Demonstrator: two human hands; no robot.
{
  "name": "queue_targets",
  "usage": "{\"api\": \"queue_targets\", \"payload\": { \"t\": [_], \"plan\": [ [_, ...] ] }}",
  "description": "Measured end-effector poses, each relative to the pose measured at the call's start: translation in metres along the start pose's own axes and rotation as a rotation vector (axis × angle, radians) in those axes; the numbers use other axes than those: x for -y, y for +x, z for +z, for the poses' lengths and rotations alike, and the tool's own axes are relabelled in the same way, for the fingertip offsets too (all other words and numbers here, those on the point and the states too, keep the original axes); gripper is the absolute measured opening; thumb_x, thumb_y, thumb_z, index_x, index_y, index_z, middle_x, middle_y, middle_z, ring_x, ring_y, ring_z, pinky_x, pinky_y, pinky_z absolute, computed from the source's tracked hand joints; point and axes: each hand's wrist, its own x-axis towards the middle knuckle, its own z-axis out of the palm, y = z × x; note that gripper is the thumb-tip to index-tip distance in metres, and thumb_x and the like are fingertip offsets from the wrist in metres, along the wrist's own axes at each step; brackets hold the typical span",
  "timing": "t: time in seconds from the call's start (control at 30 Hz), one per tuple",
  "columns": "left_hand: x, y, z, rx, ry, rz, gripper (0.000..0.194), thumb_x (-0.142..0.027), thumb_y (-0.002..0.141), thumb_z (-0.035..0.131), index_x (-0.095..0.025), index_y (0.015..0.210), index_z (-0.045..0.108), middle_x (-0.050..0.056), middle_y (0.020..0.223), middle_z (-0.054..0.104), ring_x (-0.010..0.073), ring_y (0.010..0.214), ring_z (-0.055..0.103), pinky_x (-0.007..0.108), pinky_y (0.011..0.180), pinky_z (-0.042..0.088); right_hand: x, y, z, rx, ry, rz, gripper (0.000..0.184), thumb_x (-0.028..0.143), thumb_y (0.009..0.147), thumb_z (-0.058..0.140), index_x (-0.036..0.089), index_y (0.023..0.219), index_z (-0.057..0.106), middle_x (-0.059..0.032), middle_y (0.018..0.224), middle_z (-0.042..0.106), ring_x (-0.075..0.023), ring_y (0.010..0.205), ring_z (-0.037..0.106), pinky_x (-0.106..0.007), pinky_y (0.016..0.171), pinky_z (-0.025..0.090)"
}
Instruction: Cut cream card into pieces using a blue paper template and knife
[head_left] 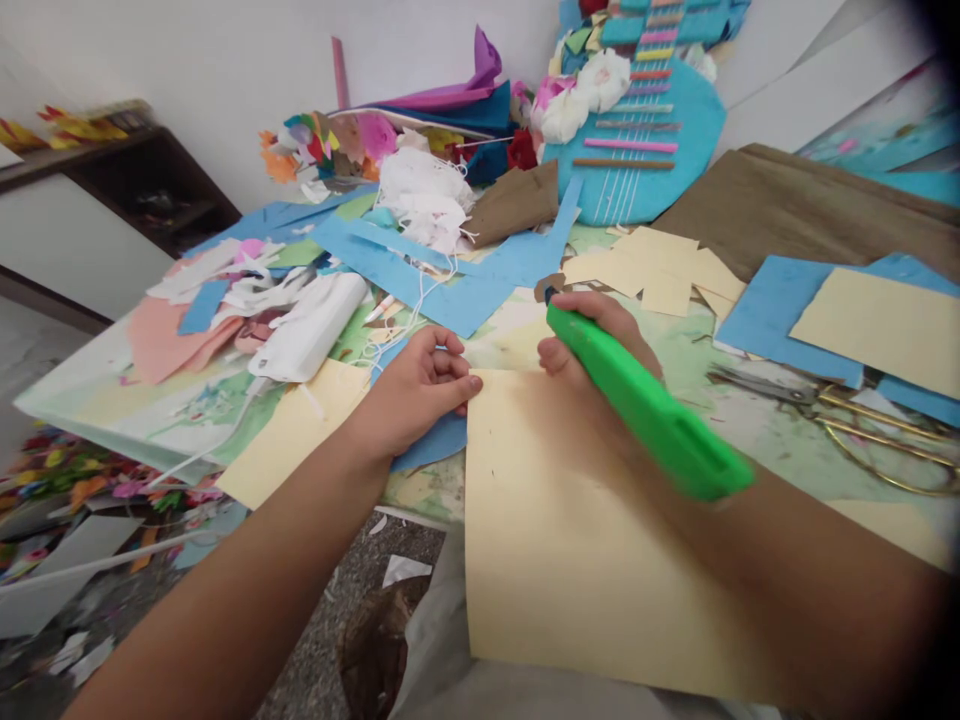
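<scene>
A large cream paper sheet (pixel 570 560) lies in front of me and hangs over the table's near edge. My left hand (pixel 420 385) pinches the sheet's top left corner, fingers curled together. My right hand (pixel 592 335) grips a bright green utility cutter (pixel 645 405), its tip down at the sheet's top edge. The cutter's long body slants back over my right forearm. A blue paper piece (pixel 431 440) lies under my left hand.
Gold-handled scissors (pixel 862 420) lie at the right. Blue and cream sheets (pixel 847 320) sit beyond them. A white glue gun (pixel 311 330), blue strips (pixel 450 280), paper scraps, paper flowers (pixel 585 95) and a brown cloth (pixel 810 205) crowd the table's far side. The floor lies at the left.
</scene>
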Motion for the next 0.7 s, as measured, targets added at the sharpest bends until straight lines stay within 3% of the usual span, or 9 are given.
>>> {"api": "queue_targets", "payload": {
  "t": [0.1,0.33,0.57,0.7],
  "plan": [
    [0.000,-0.001,0.000,0.007,-0.013,0.015,0.034,-0.019,0.061,0.066,-0.020,0.083,0.040,-0.007,0.064,0.055,0.0058,0.048,0.051,0.018,0.046,0.041,-0.003,0.000,0.004,-0.032,-0.205,-0.183,0.032,0.034,0.076,0.052,0.023,0.105,0.048,-0.0004,0.075,0.051,-0.0129,0.064,0.047,-0.027,0.066,0.039],
    [0.000,-0.003,0.001,0.028,-0.038,0.039,0.031,-0.018,0.064,0.065,-0.020,0.081,0.038,-0.007,0.064,0.056,0.0065,0.052,0.053,0.019,0.051,0.043,-0.018,0.005,0.011,0.124,-0.364,-0.095,0.032,0.038,0.073,0.054,0.028,0.103,0.048,0.0023,0.065,0.048,-0.0139,0.058,0.046,-0.025,0.056,0.033],
    [-0.001,-0.007,0.002,0.001,0.001,0.045,0.033,-0.022,0.064,0.066,-0.021,0.082,0.038,-0.007,0.064,0.057,0.0072,0.051,0.055,0.019,0.052,0.043,-0.016,0.003,0.015,0.121,-0.381,-0.125,0.029,0.031,0.074,0.051,0.028,0.103,0.050,0.0038,0.058,0.044,-0.0121,0.053,0.041,-0.024,0.054,0.030],
    [0.001,-0.008,0.001,0.049,-0.003,0.027,0.040,-0.022,0.062,0.067,-0.022,0.090,0.038,-0.006,0.068,0.058,0.0093,0.059,0.058,0.022,0.058,0.045,-0.015,0.001,0.015,0.109,-0.366,-0.132,0.030,0.031,0.075,0.050,0.028,0.104,0.048,0.0046,0.057,0.043,-0.0113,0.051,0.040,-0.024,0.053,0.029]
  ]
}}
